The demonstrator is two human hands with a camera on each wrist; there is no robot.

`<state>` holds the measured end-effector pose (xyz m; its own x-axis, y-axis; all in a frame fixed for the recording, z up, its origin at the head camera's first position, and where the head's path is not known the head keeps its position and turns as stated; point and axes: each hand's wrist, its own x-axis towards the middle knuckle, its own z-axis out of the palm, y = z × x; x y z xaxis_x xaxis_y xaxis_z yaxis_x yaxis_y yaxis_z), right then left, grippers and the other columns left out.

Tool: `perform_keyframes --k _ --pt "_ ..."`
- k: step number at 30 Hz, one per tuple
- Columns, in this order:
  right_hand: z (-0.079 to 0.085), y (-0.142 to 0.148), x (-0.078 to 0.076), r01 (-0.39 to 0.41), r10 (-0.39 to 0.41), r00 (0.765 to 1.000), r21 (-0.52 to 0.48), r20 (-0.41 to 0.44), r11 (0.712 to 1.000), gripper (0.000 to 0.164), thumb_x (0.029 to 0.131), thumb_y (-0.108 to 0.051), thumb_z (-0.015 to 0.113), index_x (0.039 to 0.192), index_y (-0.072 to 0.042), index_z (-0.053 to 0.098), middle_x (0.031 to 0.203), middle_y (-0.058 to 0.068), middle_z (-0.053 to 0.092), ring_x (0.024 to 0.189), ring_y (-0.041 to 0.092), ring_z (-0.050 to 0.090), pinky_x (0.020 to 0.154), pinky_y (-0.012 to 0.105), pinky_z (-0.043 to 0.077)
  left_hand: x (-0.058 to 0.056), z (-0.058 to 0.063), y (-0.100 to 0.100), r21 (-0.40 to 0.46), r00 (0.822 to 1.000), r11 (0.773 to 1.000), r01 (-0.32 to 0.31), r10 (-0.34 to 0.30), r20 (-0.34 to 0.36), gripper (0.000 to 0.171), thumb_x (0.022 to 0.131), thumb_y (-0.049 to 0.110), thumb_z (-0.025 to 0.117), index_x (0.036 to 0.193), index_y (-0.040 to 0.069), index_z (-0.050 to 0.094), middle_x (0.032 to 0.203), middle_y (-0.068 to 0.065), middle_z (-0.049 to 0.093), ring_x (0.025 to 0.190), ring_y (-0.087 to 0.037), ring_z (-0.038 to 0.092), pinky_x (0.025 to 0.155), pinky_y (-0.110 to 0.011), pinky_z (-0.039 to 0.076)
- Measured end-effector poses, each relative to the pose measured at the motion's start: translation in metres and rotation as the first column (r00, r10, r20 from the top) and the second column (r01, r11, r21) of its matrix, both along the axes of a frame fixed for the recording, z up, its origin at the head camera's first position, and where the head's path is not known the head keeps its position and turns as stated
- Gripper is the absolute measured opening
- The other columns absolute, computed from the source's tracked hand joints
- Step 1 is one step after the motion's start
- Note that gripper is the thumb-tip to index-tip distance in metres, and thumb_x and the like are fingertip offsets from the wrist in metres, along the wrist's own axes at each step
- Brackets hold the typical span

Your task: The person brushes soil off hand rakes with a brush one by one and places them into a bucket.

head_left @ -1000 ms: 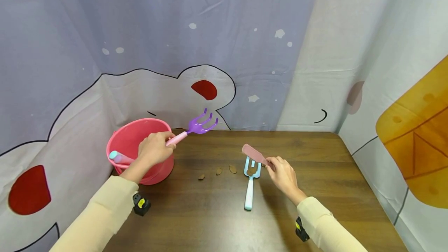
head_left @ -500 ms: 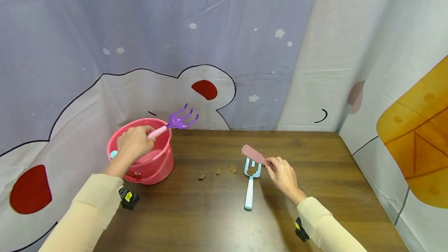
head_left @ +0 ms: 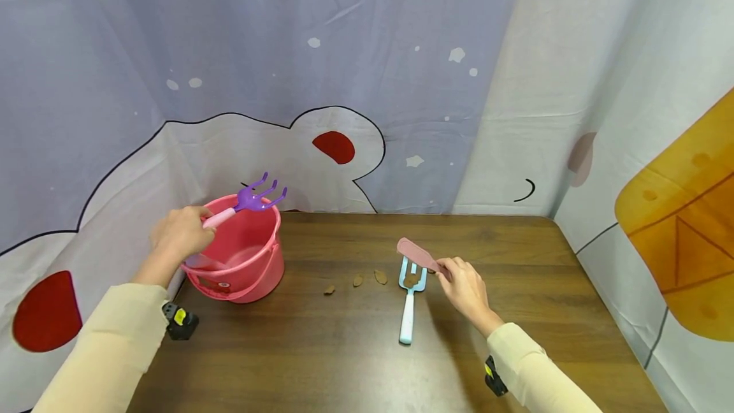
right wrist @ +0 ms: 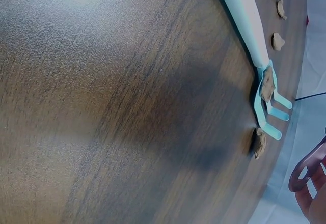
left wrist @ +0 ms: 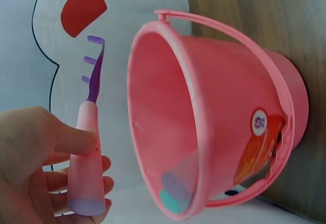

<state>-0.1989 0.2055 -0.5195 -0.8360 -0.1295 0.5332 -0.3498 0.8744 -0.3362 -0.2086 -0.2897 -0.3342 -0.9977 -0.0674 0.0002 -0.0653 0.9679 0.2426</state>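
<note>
My left hand [head_left: 179,234] grips the pink handle of a small purple garden rake [head_left: 258,199], held up at the left rim of the pink bucket [head_left: 269,282], prongs over the far rim. In the left wrist view, thumb and fingers wrap the rake [left wrist: 86,168]; inside the bucket, handle ends show, one teal and one purple [left wrist: 175,186]. My right hand [head_left: 467,292] pinches a pink flat-bladed spatula [head_left: 417,252], its blade above the tines of a light-blue hand fork [head_left: 408,317]. That fork lies on the table with a brown leaf-like piece [right wrist: 267,85] on its head.
Several dry brown leaf-like pieces [head_left: 381,277] lie on the wooden table [head_left: 321,362], between bucket and fork and beside the tines. A printed curtain [head_left: 424,81] hangs behind the table and along its sides. The bucket stands at the table's left edge.
My left hand has moved left with the rake, from the bucket's right side across its opening to the left rim. The right hand and spatula have stayed in place.
</note>
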Motion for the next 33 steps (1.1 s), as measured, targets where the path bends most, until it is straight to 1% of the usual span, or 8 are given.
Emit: perform_keyframes --k 6,10,13,17,22,23,28,33 --pt "-0.001 -0.001 0.0 -0.001 0.001 1.0 -0.003 0.007 1.0 0.023 0.073 -0.012 0.075 0.095 -0.013 0.069 0.085 0.003 0.065 0.072 0.022 0.059 0.06 0.04 0.047 0.0 -0.001 -0.01 -0.025 0.999 1.0 -0.005 0.006 0.034 0.039 0.076 0.015 0.055 0.112 0.001 0.058 0.083 -0.019 0.058 0.071 -0.032 0.052 0.047 -0.038 0.04" --pt "-0.002 -0.002 0.0 0.0 0.0 1.0 -0.004 0.005 1.0 0.023 0.073 -0.012 0.074 0.095 -0.013 0.069 0.084 0.003 0.065 0.072 0.022 0.059 0.06 0.04 0.047 0.0 0.0 -0.015 -0.047 0.999 0.999 -0.004 0.006 0.044 0.032 0.076 0.015 0.054 0.103 0.0 0.06 0.082 -0.021 0.058 0.072 -0.035 0.053 0.048 -0.041 0.039" --pt "-0.003 -0.001 0.0 0.001 -0.001 1.0 -0.004 0.008 1.0 0.022 0.074 -0.012 0.074 0.095 -0.013 0.068 0.084 0.003 0.065 0.072 0.022 0.059 0.06 0.04 0.047 0.001 0.001 -0.018 -0.057 0.997 0.998 -0.006 0.01 0.074 0.026 0.076 0.017 0.055 0.094 -0.001 0.06 0.078 -0.02 0.057 0.07 -0.035 0.053 0.048 -0.041 0.039" --pt "-0.005 -0.001 0.0 -0.004 0.004 1.0 -0.008 0.009 1.0 0.022 0.074 -0.012 0.074 0.095 -0.012 0.068 0.084 0.003 0.065 0.071 0.022 0.059 0.061 0.04 0.047 0.001 -0.001 -0.019 -0.066 0.99 0.998 -0.012 0.021 0.137 0.027 0.075 0.019 0.06 0.093 -0.002 0.06 0.073 -0.017 0.054 0.067 -0.032 0.051 0.05 -0.039 0.04" --pt "-0.005 -0.002 0.001 -0.003 0.003 1.0 -0.011 0.003 1.0 0.022 0.073 -0.011 0.074 0.095 -0.013 0.068 0.084 0.003 0.065 0.071 0.022 0.059 0.06 0.04 0.047 -0.003 -0.004 -0.019 -0.106 0.982 0.994 -0.017 0.036 0.185 0.023 0.075 0.019 0.061 0.087 -0.001 0.059 0.075 -0.018 0.053 0.07 -0.035 0.05 0.052 -0.041 0.041" --pt "-0.005 -0.002 0.001 -0.002 0.002 1.0 -0.011 0.002 1.0 0.022 0.073 -0.011 0.074 0.095 -0.013 0.068 0.084 0.003 0.065 0.071 0.023 0.059 0.06 0.04 0.047 -0.003 -0.005 -0.018 -0.117 0.981 0.993 -0.016 0.039 0.19 0.023 0.075 0.018 0.061 0.087 -0.001 0.059 0.075 -0.018 0.054 0.07 -0.035 0.05 0.053 -0.041 0.041" --pt "-0.005 -0.001 0.001 0.005 -0.005 1.0 -0.013 0.002 1.0 0.022 0.074 -0.011 0.074 0.095 -0.013 0.069 0.085 0.004 0.065 0.072 0.023 0.059 0.06 0.041 0.047 -0.004 -0.009 -0.013 -0.169 0.973 0.986 -0.016 0.054 0.225 0.031 0.075 0.018 0.063 0.094 -0.005 0.056 0.077 -0.019 0.053 0.07 -0.035 0.05 0.054 -0.04 0.041" --pt "-0.004 0.001 0.001 0.02 -0.02 1.0 -0.014 0.009 1.0 0.023 0.073 -0.011 0.074 0.095 -0.013 0.069 0.085 0.003 0.065 0.071 0.023 0.059 0.06 0.041 0.047 -0.005 -0.011 -0.008 -0.205 0.972 0.979 0.001 0.048 0.232 0.029 0.075 0.015 0.065 0.093 -0.006 0.057 0.081 -0.023 0.055 0.071 -0.038 0.052 0.056 -0.043 0.042"
